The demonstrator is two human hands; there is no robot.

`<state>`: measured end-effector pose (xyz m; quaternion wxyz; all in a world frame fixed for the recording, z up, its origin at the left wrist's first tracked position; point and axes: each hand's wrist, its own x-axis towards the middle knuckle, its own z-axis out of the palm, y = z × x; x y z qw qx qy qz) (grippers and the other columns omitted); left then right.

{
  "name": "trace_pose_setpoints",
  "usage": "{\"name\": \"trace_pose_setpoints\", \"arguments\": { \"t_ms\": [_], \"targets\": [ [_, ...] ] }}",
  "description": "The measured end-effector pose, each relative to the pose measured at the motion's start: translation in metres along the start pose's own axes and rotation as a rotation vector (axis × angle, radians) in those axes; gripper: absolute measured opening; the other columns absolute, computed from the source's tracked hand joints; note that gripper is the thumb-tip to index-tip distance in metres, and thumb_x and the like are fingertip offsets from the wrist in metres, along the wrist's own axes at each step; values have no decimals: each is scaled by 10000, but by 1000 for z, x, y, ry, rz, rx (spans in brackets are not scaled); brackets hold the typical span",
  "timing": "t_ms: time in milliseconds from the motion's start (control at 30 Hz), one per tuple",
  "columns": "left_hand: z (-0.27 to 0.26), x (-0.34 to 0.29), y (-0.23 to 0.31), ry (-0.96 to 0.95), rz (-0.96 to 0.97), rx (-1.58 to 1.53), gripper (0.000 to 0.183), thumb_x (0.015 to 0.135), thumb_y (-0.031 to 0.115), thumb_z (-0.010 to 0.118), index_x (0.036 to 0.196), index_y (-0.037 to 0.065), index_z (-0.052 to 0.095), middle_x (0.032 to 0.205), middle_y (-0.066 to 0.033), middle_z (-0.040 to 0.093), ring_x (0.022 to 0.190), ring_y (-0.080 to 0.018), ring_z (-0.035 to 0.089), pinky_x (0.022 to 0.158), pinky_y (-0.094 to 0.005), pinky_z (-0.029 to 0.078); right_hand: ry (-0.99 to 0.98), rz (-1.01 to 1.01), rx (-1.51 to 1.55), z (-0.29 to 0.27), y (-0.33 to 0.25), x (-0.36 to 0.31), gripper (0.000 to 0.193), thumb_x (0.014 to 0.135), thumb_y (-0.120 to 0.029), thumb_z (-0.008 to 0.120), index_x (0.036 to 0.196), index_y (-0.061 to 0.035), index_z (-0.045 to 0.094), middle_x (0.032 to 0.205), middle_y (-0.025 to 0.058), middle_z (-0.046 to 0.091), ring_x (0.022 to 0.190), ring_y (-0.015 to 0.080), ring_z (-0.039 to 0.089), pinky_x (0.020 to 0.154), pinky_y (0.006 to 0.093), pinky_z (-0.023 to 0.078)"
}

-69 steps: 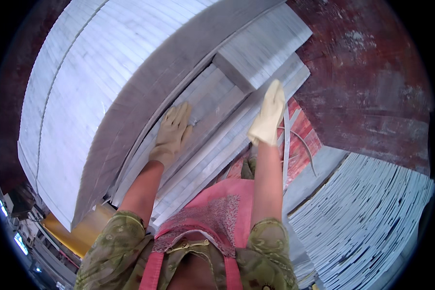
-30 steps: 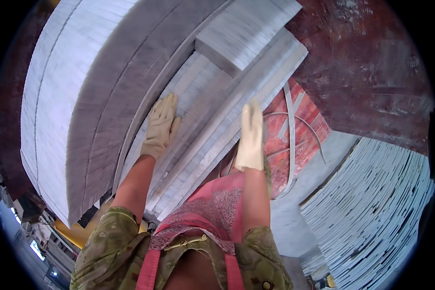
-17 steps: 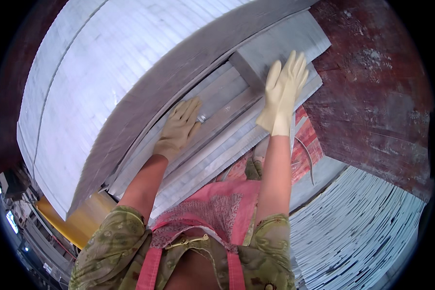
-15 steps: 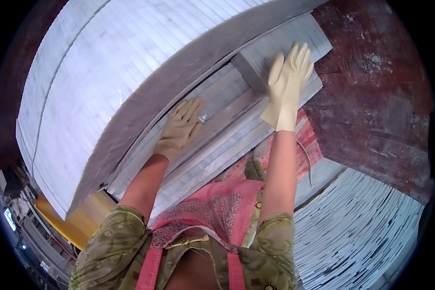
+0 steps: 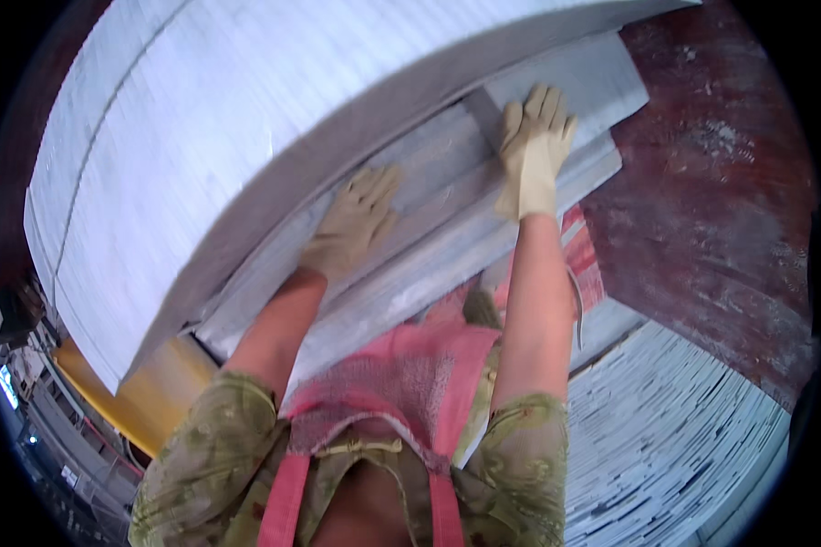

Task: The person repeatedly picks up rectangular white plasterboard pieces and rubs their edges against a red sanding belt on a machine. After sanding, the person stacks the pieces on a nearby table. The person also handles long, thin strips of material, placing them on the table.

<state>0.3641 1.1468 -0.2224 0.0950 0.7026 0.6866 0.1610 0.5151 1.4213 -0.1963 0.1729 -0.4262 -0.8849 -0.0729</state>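
Cream rubber gloves cover both my hands. My left hand lies flat, fingers stretched, on a lower layer of pale grey strips beside a tall stack. Farther right, my right hand rests with its fingers extended on a raised pale grey block, near that block's left end. Neither hand is wrapped around anything. The tall white stack, with fine lines across its top, rises just beyond both hands. Blur hides the finer detail of the surfaces under my palms.
A dark red, scuffed panel fills the right side. Many thin whitish sheets are piled at the lower right. A yellow surface and cluttered machinery show at the lower left. My pink apron is close to the strips' near edge.
The right hand's fingers look less extended forward, lying over the block's left part. My left hand stays on the lower layer. The whole view has shifted slightly.
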Motion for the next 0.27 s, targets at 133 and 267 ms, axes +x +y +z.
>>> {"name": "trace_pose_setpoints", "arguments": {
  "t_ms": [133, 267],
  "targets": [
    [6, -1, -4, -49, -45, -24, 621, 1003, 234, 628, 1536, -30, 452, 1605, -181, 455, 1496, -310, 408, 1270, -452, 302, 46, -6, -16, 5, 3, -10, 531, 1007, -322, 564, 1398, 33, 617, 1443, 233, 600, 1369, 391, 509, 1159, 567, 326],
    [14, -6, -11, -39, 4, -1, 681, 985, 248, 659, 1569, -3, 412, 1635, -188, 414, 1513, -349, 379, 1286, -443, 274, -122, -37, 110, 1, 9, -14, 476, 1001, -338, 571, 1410, -110, 652, 1476, 226, 584, 1392, 395, 495, 1168, 568, 321]
  ]
}}
